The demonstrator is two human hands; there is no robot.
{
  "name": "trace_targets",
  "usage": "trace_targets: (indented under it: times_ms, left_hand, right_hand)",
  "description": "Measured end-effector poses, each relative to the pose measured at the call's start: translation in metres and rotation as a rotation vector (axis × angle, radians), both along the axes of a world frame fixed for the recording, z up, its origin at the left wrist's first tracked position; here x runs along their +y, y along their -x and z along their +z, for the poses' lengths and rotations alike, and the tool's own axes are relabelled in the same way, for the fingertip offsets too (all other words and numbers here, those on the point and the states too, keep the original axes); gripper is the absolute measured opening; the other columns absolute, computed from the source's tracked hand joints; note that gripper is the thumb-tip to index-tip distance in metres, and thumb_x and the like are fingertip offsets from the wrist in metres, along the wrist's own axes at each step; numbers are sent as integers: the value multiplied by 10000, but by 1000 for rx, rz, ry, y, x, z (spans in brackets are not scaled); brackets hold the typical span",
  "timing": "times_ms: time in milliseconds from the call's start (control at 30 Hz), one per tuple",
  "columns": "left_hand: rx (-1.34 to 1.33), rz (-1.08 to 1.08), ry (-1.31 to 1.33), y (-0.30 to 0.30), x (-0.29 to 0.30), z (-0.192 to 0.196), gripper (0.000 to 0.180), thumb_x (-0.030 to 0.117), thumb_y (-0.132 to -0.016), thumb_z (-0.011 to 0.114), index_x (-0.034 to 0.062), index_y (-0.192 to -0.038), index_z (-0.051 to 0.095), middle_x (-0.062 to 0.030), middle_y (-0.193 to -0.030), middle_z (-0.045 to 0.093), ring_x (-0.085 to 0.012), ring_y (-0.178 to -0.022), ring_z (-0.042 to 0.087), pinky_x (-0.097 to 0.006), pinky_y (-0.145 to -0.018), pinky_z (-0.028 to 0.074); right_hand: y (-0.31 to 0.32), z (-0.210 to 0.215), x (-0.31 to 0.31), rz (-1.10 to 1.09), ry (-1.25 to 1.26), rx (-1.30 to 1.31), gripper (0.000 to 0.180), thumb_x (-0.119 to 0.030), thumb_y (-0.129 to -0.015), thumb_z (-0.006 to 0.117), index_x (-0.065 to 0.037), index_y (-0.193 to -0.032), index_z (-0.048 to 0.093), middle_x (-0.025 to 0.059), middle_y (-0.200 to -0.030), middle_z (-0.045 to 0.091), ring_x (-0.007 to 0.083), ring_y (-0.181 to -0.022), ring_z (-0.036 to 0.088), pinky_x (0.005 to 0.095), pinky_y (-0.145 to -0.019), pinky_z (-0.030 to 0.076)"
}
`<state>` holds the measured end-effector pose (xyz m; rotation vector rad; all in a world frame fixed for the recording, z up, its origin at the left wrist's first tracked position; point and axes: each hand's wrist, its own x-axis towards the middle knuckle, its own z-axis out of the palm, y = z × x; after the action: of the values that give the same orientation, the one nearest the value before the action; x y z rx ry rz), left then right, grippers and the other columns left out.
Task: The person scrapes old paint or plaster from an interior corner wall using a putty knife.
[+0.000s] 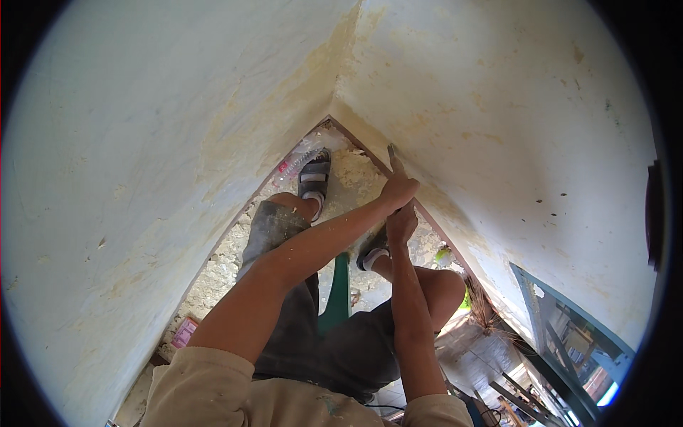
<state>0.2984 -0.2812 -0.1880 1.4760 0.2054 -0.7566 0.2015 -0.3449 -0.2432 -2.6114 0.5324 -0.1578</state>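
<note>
My left hand point(400, 191) is closed around a narrow hand tool point(390, 151) that looks like a scraper, its greyish tip against the lower part of the right wall point(498, 142). Just below it, my right hand point(403, 223) is closed too, seemingly on the rear end of the same tool; the fingers hide most of the handle. Worn, yellowish patches mark the wall around the tip. My left forearm reaches across from the lower left, while the right one comes straight up.
The left wall point(142, 156) meets the right one in a corner ahead. Pale flakes point(224, 256) litter the floor. Between my legs is a green seat or stool part point(337, 295). A clear plastic bottle point(288, 165), a pink packet point(185, 331), a broom point(484, 313) and a blue window frame point(530, 299) are nearby.
</note>
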Motion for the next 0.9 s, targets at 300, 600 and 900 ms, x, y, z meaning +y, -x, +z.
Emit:
trace_targets:
  times_ms: [300, 600, 900]
  left_hand:
    - [24, 345, -32, 13, -47, 12, 860, 61, -716, 489, -36, -1404, -18, -278, -1420, 224, -408, -1251, 355, -383, -1035, 314]
    - [109, 389, 75, -5, -26, -6, 934, 34, -687, 481, 62, -1445, -63, -214, -1300, 420, -280, -1100, 486, -307, -902, 399]
    - [92, 207, 143, -17, 9, -5, 856, -17, -687, 459, 11, -1441, 54, -198, -1189, 487, -216, -1001, 506, -281, -827, 417]
  right_hand:
    - [36, -38, -18, -42, -24, 116, 345, -221, -777, 632, -25, -1041, 528, 196, -895, 606, 377, -810, 594, 464, -678, 464]
    - [-1, -12, 2, 25, -102, -127, 319, -165, -739, 663, -4, -995, 564, 202, -943, 610, 388, -838, 586, 436, -700, 460]
    - [-21, -19, 16, -9, -23, -204, 275, -151, -770, 639, -8, -990, 558, 203, -888, 603, 403, -829, 583, 454, -671, 458]
